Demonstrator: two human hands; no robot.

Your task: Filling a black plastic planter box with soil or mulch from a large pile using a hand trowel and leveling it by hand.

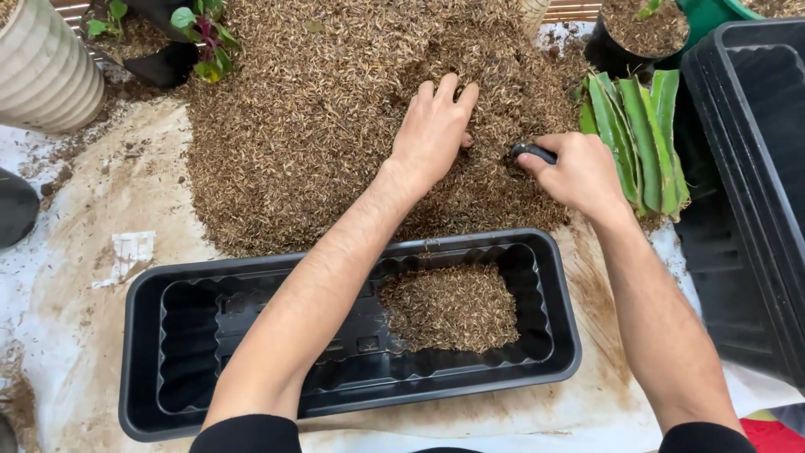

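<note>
I have my left hand [432, 130] pressed flat on the husk heap [335, 109], fingers together and loosely curled into it, while my right hand [579, 172] is clamped round a small dark tool [534, 153] at the heap's right edge. The black planter [142, 369] sits on the sheet [67, 319] just below the heap. Only a patch of husk [449, 306] covers its right half and the left half is bare, so I judge the filling barely begun.

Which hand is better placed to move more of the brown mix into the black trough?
Probably the right hand: it already grips a dark tool handle at the edge of the mix pile, above the filled end of the black trough. The left hand lies flat on the pile, holding nothing.
</note>
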